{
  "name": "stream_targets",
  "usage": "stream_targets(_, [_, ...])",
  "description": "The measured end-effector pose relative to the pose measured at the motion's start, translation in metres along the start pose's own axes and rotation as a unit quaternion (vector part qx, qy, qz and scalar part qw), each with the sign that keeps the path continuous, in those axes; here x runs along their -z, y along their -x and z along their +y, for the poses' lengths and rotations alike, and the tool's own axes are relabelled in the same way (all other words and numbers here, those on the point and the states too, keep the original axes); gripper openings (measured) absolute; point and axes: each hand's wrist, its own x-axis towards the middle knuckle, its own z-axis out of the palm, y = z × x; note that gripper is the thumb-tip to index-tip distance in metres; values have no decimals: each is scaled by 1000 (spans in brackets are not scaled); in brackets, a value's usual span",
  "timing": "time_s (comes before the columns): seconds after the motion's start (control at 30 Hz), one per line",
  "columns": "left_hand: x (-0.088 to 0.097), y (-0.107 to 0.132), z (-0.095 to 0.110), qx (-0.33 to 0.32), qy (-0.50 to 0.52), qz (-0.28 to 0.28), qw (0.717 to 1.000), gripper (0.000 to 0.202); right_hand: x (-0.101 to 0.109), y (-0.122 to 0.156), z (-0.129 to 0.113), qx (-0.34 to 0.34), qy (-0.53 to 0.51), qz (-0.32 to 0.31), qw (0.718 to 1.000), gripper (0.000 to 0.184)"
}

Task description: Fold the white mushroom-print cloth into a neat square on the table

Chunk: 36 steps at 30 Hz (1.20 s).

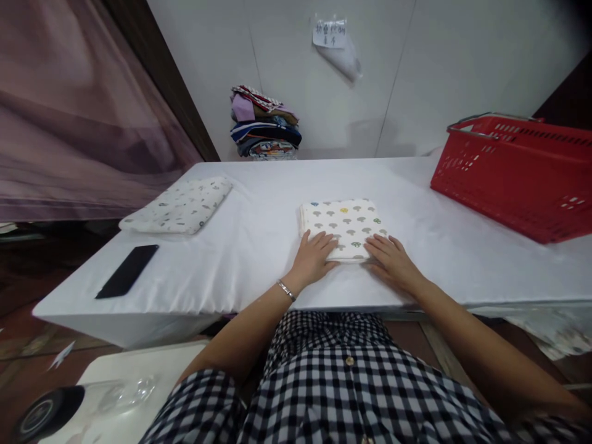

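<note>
Both hands, left [315,254] and right [392,259], lie open and flat on the folded cloth's [343,223] near edge.

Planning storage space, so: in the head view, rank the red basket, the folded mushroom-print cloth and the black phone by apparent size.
1. red basket, clearly largest, though cut off at the frame edge.
2. folded mushroom-print cloth.
3. black phone, smallest.

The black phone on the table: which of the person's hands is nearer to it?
Left. The left hand lies flat on the folded cloth, to the right of the phone; the right hand rests on the cloth's other near corner, farther away.
</note>
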Motion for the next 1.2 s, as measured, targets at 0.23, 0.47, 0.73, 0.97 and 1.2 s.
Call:
stream_targets(0.23, [-1,-4,-2,-5,5,-14,1000,38,-7,-8,3,-19,-23,10,1000,38])
stream_targets(0.47, [-6,2,-1,-7,2,-34,999,37,-12,-4,-1,-17,-32,24,999,34])
stream_targets(0.73, [4,1,8,-5,2,-7,1000,51,-11,-17,-9,-5,-24,19,999,38])
stream_targets(0.97, [-5,0,7,-7,-31,2,1000,33,-26,-22,-15,15,-38,61,997,35])
stream_targets(1.2, [-12,4,5,-18,-39,3,999,35,-29,-20,-16,23,-45,71,996,36])
